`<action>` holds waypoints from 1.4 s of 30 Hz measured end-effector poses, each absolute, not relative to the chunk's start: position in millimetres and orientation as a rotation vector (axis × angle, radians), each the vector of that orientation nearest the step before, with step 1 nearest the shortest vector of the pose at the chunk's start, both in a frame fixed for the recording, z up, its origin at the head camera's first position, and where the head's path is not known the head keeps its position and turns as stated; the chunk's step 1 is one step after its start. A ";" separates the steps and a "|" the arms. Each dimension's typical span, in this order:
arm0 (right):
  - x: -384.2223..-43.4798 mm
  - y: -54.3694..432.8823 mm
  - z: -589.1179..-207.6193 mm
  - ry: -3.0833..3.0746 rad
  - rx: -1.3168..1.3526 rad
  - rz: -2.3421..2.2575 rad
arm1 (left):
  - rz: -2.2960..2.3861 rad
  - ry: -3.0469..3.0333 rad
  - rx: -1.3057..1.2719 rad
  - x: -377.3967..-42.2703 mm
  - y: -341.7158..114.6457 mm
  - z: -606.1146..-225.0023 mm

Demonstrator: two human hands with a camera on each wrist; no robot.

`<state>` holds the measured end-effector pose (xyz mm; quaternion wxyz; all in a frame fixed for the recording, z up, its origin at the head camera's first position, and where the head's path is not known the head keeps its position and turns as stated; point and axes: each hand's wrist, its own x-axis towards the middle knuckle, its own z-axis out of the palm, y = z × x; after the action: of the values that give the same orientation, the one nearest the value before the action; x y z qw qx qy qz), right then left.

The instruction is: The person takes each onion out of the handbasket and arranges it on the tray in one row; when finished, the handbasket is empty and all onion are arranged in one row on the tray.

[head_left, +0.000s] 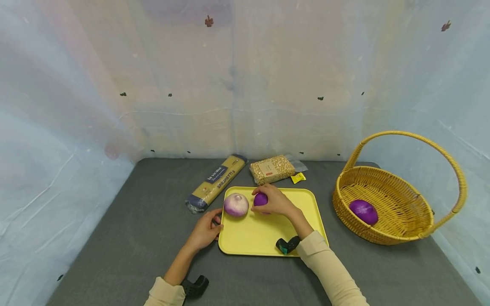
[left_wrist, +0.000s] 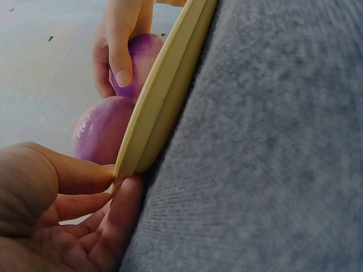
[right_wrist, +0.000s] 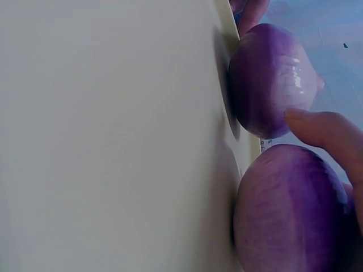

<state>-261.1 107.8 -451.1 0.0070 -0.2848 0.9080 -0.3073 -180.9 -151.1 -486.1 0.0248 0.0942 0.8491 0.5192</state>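
A yellow tray (head_left: 245,239) lies on the grey table. At its left edge my left hand (head_left: 204,231) pinches the rim; the left wrist view shows the thumb above and fingers below the tray edge (left_wrist: 148,122). A pale purple-and-white onion (head_left: 236,205) rests in the tray's far left part. Just right of it, my right hand (head_left: 278,201) grips a darker purple onion (head_left: 261,199), partly hidden by the fingers. In the right wrist view this held onion (right_wrist: 286,209) sits low over the tray, close beside the paler onion (right_wrist: 269,82).
A yellow wicker basket (head_left: 344,214) with a tall handle stands at the right, holding another purple onion (head_left: 363,212). Behind the tray lie a spaghetti packet (head_left: 218,180), a bag of grains (head_left: 273,168) and a small yellow wrapped piece (head_left: 298,177).
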 end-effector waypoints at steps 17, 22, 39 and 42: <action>-257.7 119.5 -436.9 2.835 -0.828 -1.055 | 1.644 2.597 0.291 -181.7 -151.3 -487.6; -257.9 126.7 -431.5 2.852 -0.828 -1.068 | 1.636 2.607 0.300 -181.7 -151.4 -488.3; -260.8 169.9 -409.3 2.913 -0.787 -1.189 | 1.631 2.610 0.288 -181.9 -150.9 -487.4; -259.9 180.5 -403.2 2.938 -0.729 -1.189 | 1.644 2.601 0.293 -181.1 -150.7 -486.5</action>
<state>-259.9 180.5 -403.2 -0.0553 -0.2237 0.9021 -0.3649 -181.1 -150.7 -486.5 0.0256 0.0947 0.8412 0.5317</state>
